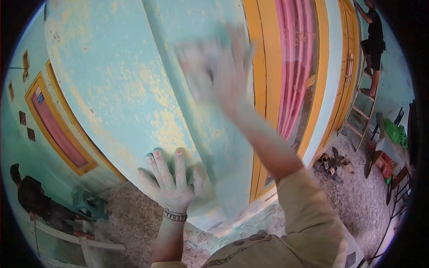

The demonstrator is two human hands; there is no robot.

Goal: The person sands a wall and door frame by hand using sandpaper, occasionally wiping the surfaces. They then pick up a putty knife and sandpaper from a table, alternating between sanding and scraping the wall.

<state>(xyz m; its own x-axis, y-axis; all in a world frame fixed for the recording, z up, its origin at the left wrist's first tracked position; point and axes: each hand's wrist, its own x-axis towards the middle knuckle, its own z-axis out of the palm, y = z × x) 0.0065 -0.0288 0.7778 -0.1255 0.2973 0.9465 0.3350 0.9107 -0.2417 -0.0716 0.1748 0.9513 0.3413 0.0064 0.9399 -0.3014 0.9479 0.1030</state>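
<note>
My left hand [173, 184] lies flat on the pale blue wall [120, 80], fingers spread, with a patterned band [174, 215] round its wrist. Higher up and to the right, my right hand [231, 78] is smeared by motion. It presses a greyish sheet of sandpaper [192, 62] to the wall beside a raised vertical strip, near the yellow window frame [259, 85]. Both hands are coated with pale dust. Yellowish patches show through the worn paint. The sheet's far edges and the fingers' exact grip are blurred.
Pink curtains [295, 67] hang behind the window glass. At far right a person [374, 40] stands on a ladder [361, 111]; shoes [333, 163] lie on the floor below. Another person [40, 198] is at lower left, by a pale railing [80, 239].
</note>
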